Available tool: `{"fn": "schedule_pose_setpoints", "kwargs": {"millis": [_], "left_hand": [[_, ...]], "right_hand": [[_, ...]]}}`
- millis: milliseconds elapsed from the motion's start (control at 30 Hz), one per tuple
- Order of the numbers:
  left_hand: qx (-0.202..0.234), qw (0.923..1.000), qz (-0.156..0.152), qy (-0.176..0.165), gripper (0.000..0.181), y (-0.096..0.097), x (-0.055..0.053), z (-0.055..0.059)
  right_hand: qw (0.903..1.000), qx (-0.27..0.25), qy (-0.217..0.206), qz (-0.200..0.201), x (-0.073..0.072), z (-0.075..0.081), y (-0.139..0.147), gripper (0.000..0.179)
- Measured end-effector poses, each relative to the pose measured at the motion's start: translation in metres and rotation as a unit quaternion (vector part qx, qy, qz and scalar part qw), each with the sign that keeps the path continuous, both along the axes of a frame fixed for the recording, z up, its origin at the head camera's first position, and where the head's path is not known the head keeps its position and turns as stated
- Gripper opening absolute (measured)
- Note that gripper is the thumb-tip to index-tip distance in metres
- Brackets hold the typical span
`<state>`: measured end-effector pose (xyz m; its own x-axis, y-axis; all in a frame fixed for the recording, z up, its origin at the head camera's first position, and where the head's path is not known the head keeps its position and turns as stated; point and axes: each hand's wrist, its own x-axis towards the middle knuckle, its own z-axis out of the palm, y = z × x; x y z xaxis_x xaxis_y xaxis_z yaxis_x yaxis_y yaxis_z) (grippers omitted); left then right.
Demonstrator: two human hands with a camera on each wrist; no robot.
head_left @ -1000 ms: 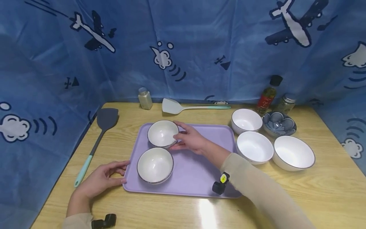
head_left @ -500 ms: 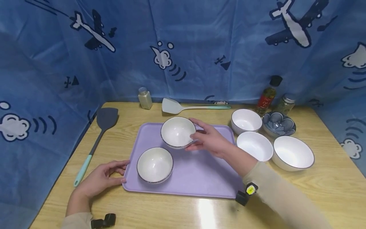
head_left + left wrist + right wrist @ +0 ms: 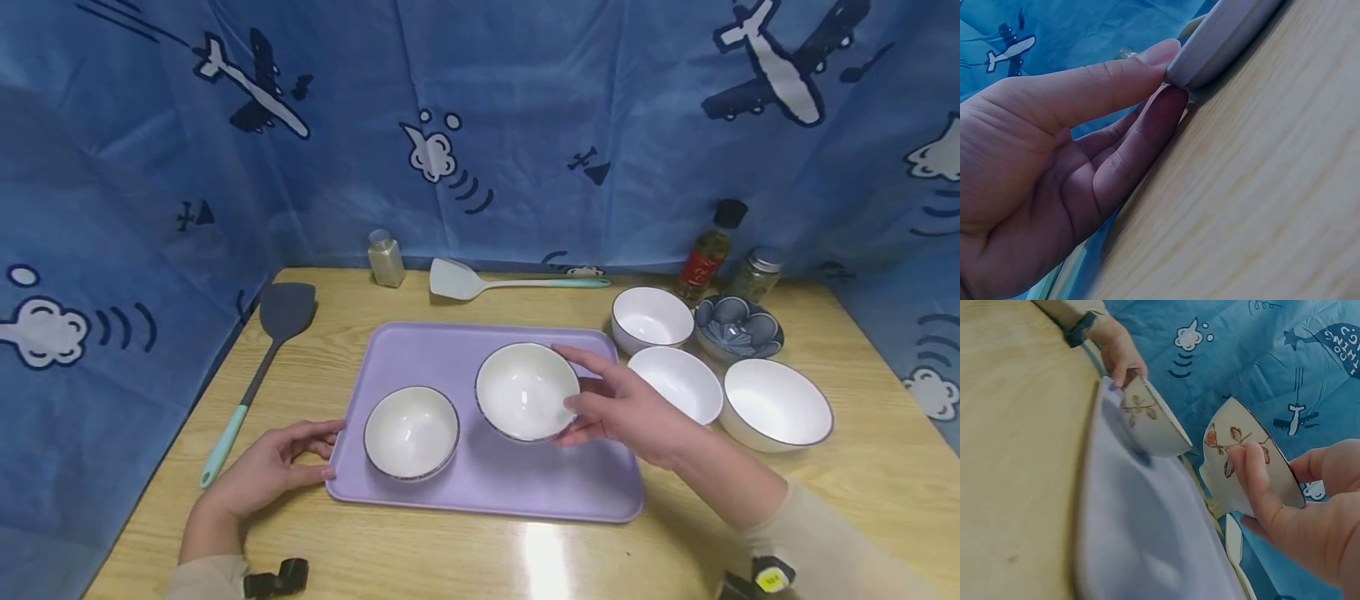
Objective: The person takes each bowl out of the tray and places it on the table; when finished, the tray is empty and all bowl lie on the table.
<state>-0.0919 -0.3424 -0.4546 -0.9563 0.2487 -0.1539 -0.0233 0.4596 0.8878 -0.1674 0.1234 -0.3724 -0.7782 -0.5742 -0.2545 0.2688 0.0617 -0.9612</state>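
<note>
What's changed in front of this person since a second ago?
The right hand has carried its bowl rightward and a little nearer, over the purple tray. It already held that bowl then, and nothing was let go. The left hand still pinches the tray's left edge, and the other bowl stays put.

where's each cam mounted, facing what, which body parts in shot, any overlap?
Head: on the head, facing forward and down at the tray, table and blue backdrop; left hand, right hand and sleeves show.
Left wrist: on that wrist, facing the tray edge the left hand pinches; only this hand shows.
Right wrist: on that wrist, image tilted, facing the right hand and its held bowl; left hand shows beyond.
Shared: head and right wrist both show the tray, both hands, held bowl and second bowl.
</note>
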Motion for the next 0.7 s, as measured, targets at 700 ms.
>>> {"fn": "schedule_pose_setpoints", "kwargs": {"millis": [700], "left_hand": [[-0.013,0.9998,0.006,-0.011,0.064,0.001,0.000,-0.001]], "right_hand": [[0.9968,0.061,0.029,0.042,0.053,-0.007,0.115,0.068]]}}
